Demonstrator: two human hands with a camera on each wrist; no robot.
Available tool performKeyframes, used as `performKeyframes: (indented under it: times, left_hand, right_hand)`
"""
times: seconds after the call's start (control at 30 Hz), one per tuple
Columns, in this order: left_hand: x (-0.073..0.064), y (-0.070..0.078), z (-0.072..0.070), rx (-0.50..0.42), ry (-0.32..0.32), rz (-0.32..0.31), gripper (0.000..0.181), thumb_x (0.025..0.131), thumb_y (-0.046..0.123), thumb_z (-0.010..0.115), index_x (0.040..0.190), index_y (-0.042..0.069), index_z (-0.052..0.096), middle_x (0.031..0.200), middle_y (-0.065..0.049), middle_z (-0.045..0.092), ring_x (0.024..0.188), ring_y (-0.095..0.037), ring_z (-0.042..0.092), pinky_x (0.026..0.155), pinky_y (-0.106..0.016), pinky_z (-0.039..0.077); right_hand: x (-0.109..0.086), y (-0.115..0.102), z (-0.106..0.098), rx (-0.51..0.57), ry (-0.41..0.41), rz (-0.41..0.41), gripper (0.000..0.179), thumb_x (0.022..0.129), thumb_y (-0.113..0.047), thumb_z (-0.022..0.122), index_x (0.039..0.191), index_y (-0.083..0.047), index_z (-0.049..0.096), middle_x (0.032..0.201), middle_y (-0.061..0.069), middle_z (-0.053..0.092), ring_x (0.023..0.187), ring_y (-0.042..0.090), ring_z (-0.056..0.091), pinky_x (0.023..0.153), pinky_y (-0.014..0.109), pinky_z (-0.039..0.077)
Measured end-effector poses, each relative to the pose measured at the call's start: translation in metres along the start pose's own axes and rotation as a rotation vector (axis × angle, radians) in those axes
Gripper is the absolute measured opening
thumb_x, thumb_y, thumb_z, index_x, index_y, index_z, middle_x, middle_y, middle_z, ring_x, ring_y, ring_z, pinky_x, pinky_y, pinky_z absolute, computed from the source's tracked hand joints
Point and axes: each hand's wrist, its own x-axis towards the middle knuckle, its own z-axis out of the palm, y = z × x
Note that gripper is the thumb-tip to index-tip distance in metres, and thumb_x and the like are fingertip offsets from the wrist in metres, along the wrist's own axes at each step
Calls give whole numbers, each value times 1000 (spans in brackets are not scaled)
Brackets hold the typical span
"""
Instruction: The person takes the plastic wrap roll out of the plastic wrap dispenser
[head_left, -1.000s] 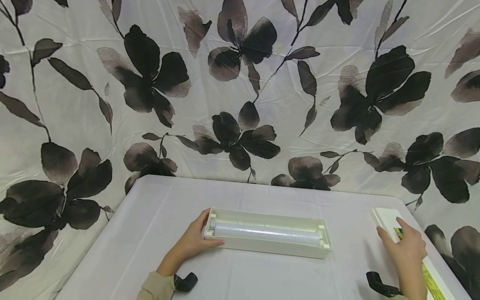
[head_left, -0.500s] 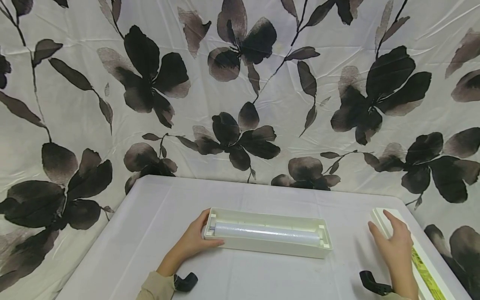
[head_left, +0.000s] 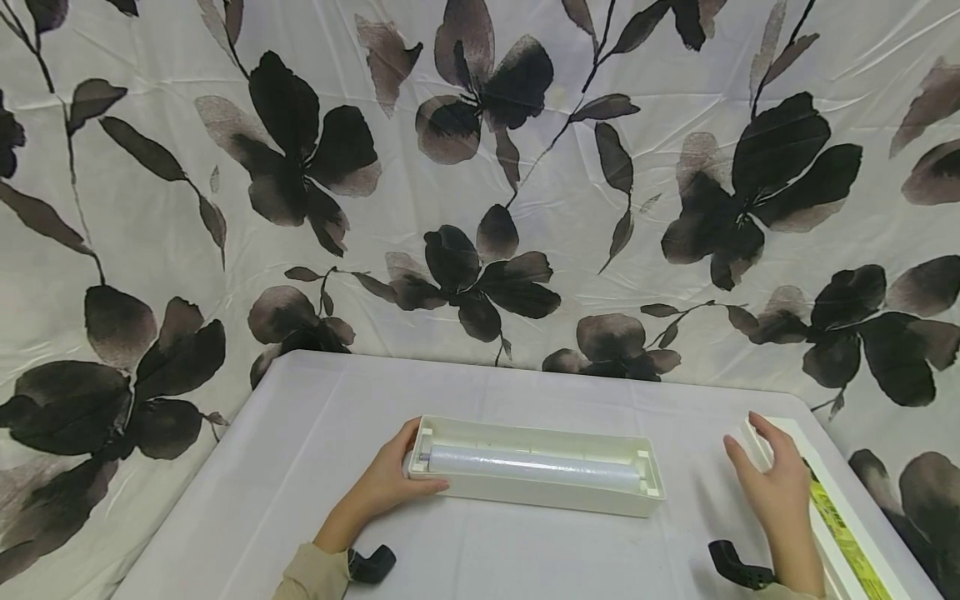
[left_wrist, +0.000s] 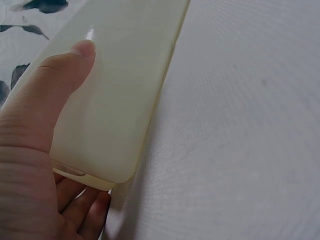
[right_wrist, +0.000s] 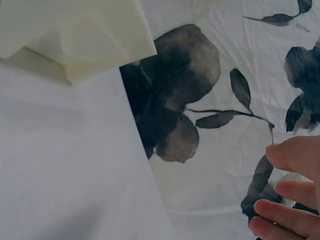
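Observation:
A long cream-white cling film dispenser (head_left: 547,502) lies open on the table, with a roll of cling film (head_left: 532,467) set lengthwise inside. My left hand (head_left: 390,475) grips its left end, thumb along the front wall and fingers round the far side. In the left wrist view the thumb (left_wrist: 75,65) presses the smooth wall, while other fingertips show beneath the end. At the right, a long white lid (head_left: 862,533) with a yellow-green label lies slanting. My right hand (head_left: 776,483) is over the lid's left edge, fingers spread and nothing held.
A white cloth covers the table (head_left: 555,558). Behind it hangs a white curtain (head_left: 465,192) printed with dark flowers. Each wrist wears a black camera mount, the left mount (head_left: 372,565) and the right mount (head_left: 738,567).
My right hand has moved left and slightly up from the lid, uncovering more of its label. The left hand and the dispenser have stayed in place.

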Motion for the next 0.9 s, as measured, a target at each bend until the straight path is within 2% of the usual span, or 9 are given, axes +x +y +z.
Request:
performKeyframes:
  times: [0.37, 0.77, 0.87, 0.9]
  left_hand:
    - [0, 2, 0, 6, 2, 9, 96, 69, 18, 92, 146, 2, 38, 136, -15, 55, 119, -31, 56, 99, -49, 45]
    - [0, 2, 1, -8, 3, -1, 96, 69, 17, 92, 147, 1, 37, 136, -17, 54, 120, -32, 55, 99, -50, 44]
    - [0, 2, 0, -8, 3, 0, 96, 69, 18, 92, 147, 1, 37, 136, -16, 54, 120, -31, 55, 100, -50, 44]
    - [0, 2, 0, -6, 4, 0, 96, 69, 18, 92, 147, 1, 37, 136, -16, 54, 120, -31, 55, 99, -50, 44]
  right_hand:
    - [-3, -14, 8, 125, -26, -26, 52, 96, -20, 66, 143, -6, 51, 139, 19, 55, 130, 38, 46, 111, 58, 27]
    - [-7, -24, 18, 161, -30, -65, 49, 95, -18, 66, 141, -5, 53, 136, 19, 58, 130, 38, 47, 111, 60, 27]
    - [-7, -25, 19, 173, -21, -96, 47, 94, -16, 68, 138, -5, 56, 132, 19, 61, 127, 35, 49, 110, 58, 28]
    - [-8, -26, 20, 177, -18, -104, 46, 94, -15, 68, 137, -5, 58, 131, 18, 62, 127, 30, 51, 110, 57, 30]
